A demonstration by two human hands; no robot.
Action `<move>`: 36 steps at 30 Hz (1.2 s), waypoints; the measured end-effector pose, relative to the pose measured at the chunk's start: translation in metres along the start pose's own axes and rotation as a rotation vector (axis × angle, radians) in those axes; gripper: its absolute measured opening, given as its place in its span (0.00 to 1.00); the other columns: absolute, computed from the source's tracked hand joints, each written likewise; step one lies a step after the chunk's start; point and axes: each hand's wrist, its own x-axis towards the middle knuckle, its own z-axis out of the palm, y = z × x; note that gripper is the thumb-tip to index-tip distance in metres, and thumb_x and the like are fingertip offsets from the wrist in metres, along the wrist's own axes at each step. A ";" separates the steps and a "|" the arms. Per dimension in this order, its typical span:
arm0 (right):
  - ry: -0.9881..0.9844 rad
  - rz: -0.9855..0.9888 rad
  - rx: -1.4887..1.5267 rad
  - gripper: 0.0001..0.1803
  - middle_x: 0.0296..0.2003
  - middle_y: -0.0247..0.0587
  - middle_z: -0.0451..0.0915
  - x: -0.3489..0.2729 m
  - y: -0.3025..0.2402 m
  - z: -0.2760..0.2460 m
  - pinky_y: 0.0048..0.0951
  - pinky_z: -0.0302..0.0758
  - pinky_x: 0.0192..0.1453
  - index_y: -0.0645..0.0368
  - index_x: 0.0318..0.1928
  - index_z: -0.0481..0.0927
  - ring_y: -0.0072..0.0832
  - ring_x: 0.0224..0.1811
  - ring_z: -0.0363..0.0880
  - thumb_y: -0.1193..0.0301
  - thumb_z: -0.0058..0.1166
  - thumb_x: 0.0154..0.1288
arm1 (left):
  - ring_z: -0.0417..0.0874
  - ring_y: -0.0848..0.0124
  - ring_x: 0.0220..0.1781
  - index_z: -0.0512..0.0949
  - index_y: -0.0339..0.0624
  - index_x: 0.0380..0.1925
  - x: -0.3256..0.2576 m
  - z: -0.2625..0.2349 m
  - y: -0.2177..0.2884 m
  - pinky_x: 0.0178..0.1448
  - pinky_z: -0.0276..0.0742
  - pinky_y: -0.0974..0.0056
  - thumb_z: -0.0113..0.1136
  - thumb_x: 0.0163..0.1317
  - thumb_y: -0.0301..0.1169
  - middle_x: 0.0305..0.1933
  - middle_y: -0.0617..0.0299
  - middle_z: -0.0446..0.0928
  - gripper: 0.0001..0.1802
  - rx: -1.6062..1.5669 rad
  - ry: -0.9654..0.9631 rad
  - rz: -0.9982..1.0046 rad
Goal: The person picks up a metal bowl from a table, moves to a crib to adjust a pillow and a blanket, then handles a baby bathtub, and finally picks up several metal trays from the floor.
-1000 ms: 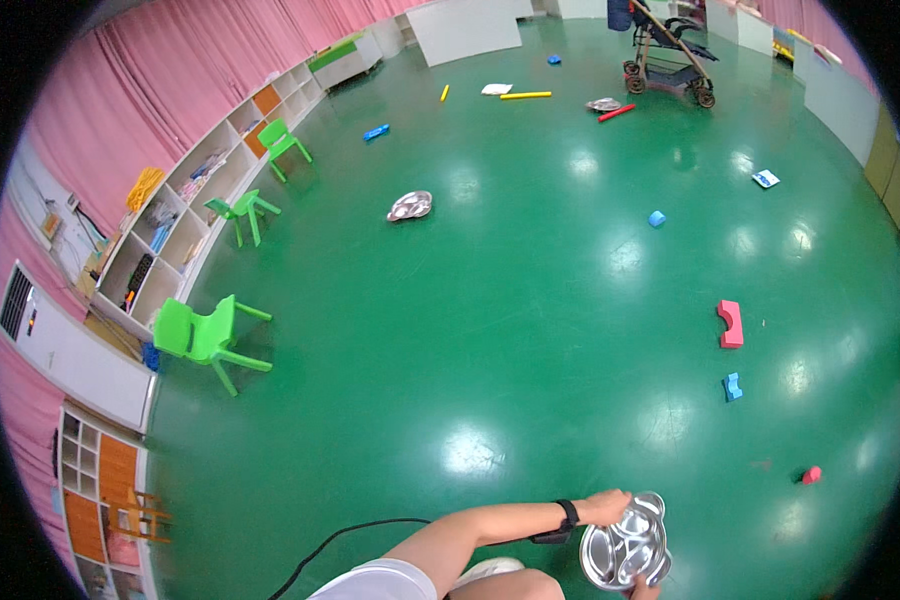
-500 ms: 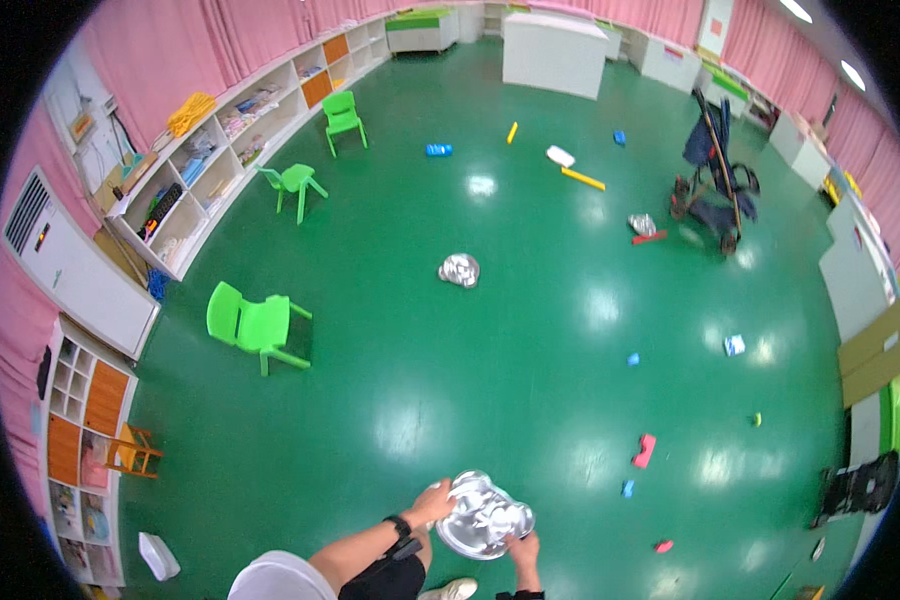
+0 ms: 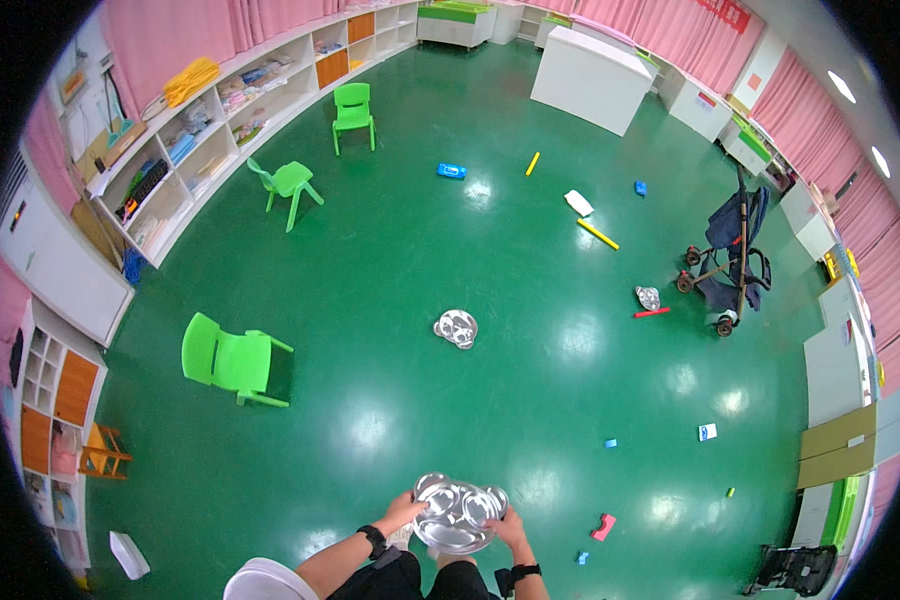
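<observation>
I hold a shiny metal divided plate, shaped like an animal's head with two round ears, low in front of me over the floor. My left hand grips its left edge with the thumb on top. At the opposite edge, my right hand is closed on the rim. Farther ahead on the green floor lies a similar metal plate. Another metal piece rests beside a red stick, near the stroller.
Green chairs stand to the left, before white shelves. A dark stroller is at the right. Scattered about are a yellow stick, a white bottle-like item, a blue packet and a pink block.
The held plate has turned, its ears now at the far side. My right hand has come up along its right edge. The view has shifted, and my legs have moved.
</observation>
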 end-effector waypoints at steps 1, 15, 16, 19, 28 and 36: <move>0.001 -0.017 0.138 0.26 0.33 0.48 0.79 0.021 -0.014 -0.004 0.31 0.73 0.43 0.67 0.41 0.73 0.35 0.37 0.77 0.71 0.61 0.35 | 0.78 0.68 0.33 0.74 0.32 0.38 0.019 0.002 0.009 0.35 0.72 0.66 0.57 0.46 0.36 0.31 0.56 0.78 0.21 -0.198 0.061 0.085; -0.320 -0.308 0.179 0.29 0.41 0.44 0.74 0.312 -0.188 -0.072 0.29 0.70 0.48 0.64 0.49 0.65 0.29 0.44 0.74 0.74 0.57 0.42 | 0.77 0.66 0.31 0.71 0.30 0.35 0.191 -0.082 0.201 0.36 0.76 0.66 0.49 0.43 0.22 0.31 0.55 0.75 0.15 -0.835 0.018 -0.198; -0.414 -0.235 0.042 0.27 0.36 0.43 0.75 0.315 -0.242 -0.078 0.29 0.71 0.43 0.64 0.47 0.66 0.29 0.38 0.74 0.68 0.59 0.46 | 0.77 0.65 0.32 0.70 0.30 0.37 0.202 -0.097 0.182 0.36 0.76 0.65 0.49 0.43 0.21 0.32 0.53 0.74 0.17 -0.876 0.096 -0.153; -0.405 -0.281 -0.080 0.26 0.30 0.41 0.74 0.374 -0.268 -0.066 0.29 0.71 0.38 0.63 0.44 0.66 0.29 0.32 0.73 0.60 0.58 0.50 | 0.76 0.62 0.34 0.64 0.30 0.43 0.244 -0.119 0.212 0.35 0.76 0.65 0.50 0.41 0.20 0.37 0.50 0.72 0.23 -0.946 0.261 -0.136; -0.313 -0.100 -0.358 0.20 0.28 0.45 0.76 0.637 -0.225 0.035 0.34 0.72 0.35 0.64 0.32 0.71 0.34 0.30 0.76 0.56 0.43 0.61 | 0.73 0.61 0.41 0.62 0.29 0.43 0.443 -0.215 0.125 0.46 0.71 0.62 0.52 0.38 0.21 0.39 0.50 0.69 0.26 -1.000 0.541 -0.087; -0.205 -0.772 -0.702 0.11 0.38 0.43 0.75 0.881 -0.143 0.183 0.38 0.70 0.46 0.54 0.37 0.74 0.38 0.44 0.72 0.72 0.48 0.49 | 0.74 0.63 0.38 0.62 0.28 0.41 0.644 -0.267 0.028 0.42 0.73 0.62 0.49 0.39 0.17 0.37 0.51 0.69 0.22 -1.086 0.613 0.019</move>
